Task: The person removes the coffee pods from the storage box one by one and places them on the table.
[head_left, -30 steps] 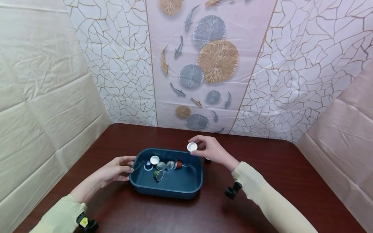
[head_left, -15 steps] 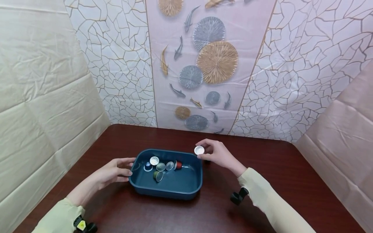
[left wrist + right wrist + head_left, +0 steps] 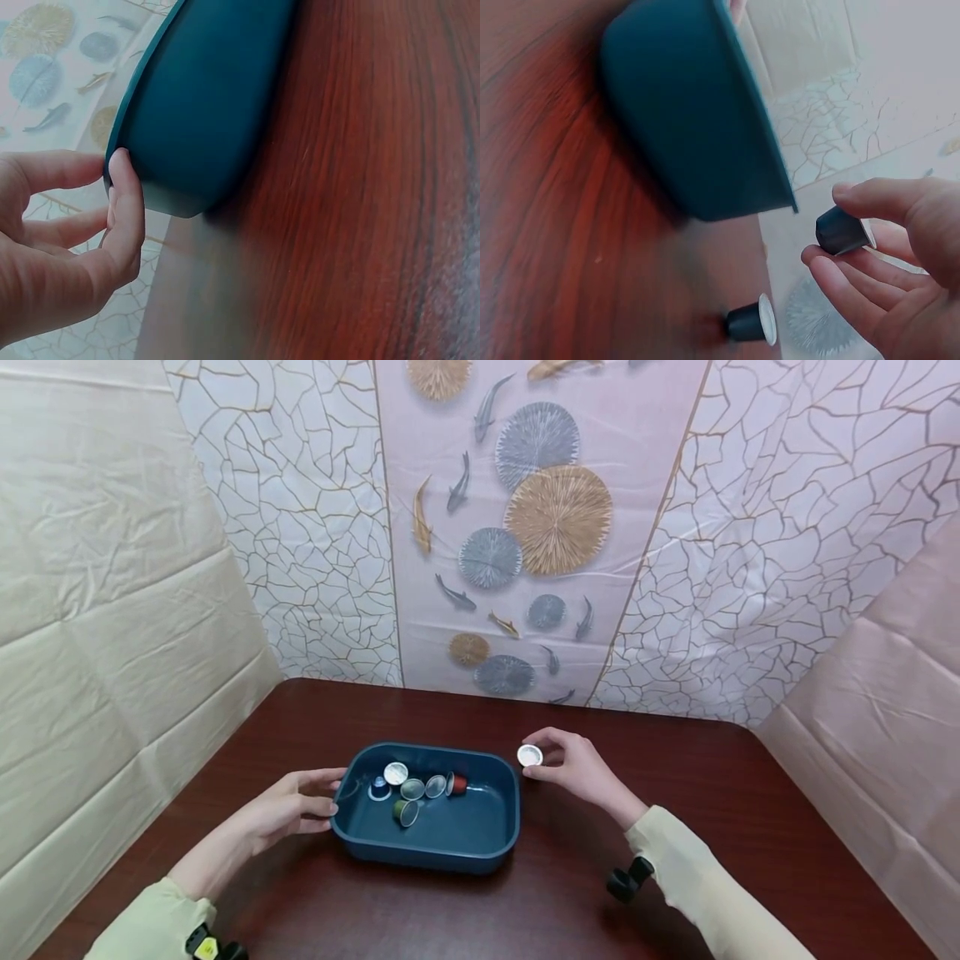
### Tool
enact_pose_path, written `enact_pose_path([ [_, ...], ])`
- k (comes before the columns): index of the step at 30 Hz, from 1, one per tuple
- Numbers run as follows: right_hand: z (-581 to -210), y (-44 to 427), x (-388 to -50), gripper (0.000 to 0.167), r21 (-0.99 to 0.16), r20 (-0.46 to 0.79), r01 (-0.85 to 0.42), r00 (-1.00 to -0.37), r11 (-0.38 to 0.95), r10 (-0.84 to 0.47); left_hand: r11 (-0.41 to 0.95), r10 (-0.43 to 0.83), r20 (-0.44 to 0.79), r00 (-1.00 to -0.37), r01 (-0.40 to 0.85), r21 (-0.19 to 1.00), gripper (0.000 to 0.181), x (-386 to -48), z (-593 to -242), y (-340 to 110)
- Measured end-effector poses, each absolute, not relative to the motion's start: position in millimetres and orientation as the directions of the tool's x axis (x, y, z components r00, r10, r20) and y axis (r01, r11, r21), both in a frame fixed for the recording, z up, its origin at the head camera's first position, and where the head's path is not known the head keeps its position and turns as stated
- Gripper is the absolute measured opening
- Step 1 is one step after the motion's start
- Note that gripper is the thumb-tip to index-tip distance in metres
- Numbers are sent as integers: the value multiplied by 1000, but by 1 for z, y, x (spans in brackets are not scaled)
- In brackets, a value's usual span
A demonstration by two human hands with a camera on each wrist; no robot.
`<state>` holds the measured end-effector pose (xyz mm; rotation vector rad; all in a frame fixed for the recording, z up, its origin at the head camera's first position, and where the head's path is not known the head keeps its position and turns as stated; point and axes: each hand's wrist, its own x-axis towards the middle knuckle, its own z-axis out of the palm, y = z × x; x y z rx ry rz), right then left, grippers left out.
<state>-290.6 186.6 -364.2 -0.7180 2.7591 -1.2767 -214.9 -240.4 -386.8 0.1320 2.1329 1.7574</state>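
Note:
My right hand [image 3: 581, 770] pinches a dark coffee capsule [image 3: 838, 231] between thumb and fingers, its pale lid facing me in the head view. The hand is off the table, just beyond the right end of a dark blue plastic box [image 3: 442, 852]. Beneath it, a second black capsule [image 3: 747, 323] rests on the table, hidden behind the hand in the head view. My left hand [image 3: 288, 810] holds the box's left rim with thumb and fingertips. Inside the box lie several capsules, among them a red one [image 3: 455, 784], a green one [image 3: 406, 812] and a blue one [image 3: 379, 788].
A dark red-brown wooden table [image 3: 420, 918] carries the box near its middle. Patterned cloth [image 3: 558, 518] hangs behind the table's back edge, and pale cloth walls [image 3: 112, 610] close in both sides. Small black cameras sit on both wrists.
My right hand has moved right and lower with its capsule, from the box's back right corner to outside the box. My left hand stays at the rim with barely any shift.

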Motion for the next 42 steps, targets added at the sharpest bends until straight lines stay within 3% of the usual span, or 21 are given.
enact_pose_path([
  [22,-407,198,-289,34,-704,92,-338,-915,625,-392,202,272,-253,-928,-201,958,70,-214,-386,-237],
  [42,-414,200,-285,33,-699,72,-325,-918,636,-390,183,288,-253,-924,-206,961,70,-216,-387,-238],
])
